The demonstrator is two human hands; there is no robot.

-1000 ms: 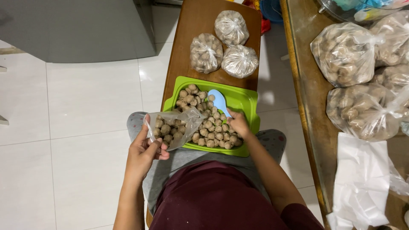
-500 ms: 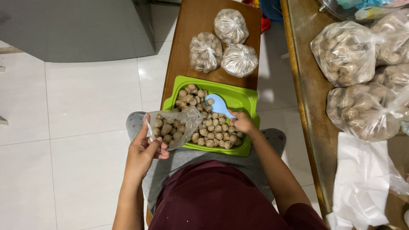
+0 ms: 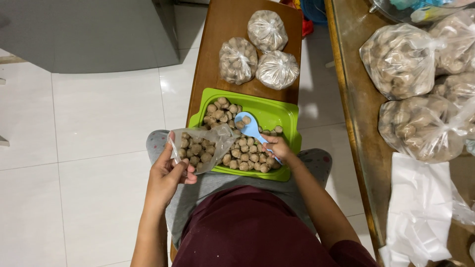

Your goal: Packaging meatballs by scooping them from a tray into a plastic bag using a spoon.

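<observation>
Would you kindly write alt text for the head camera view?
A seated person's left hand holds open a clear bag of brown meatballs while the right hand dips a blue spoon into a green tray of them. Three tied bags sit beyond.

Blue spoon (image 3: 246, 123) swung left toward bag (image 3: 203, 146) (meatball aboard).

bright, even indoor light, soft shadows, glare on plastic, sharp focus.
</observation>
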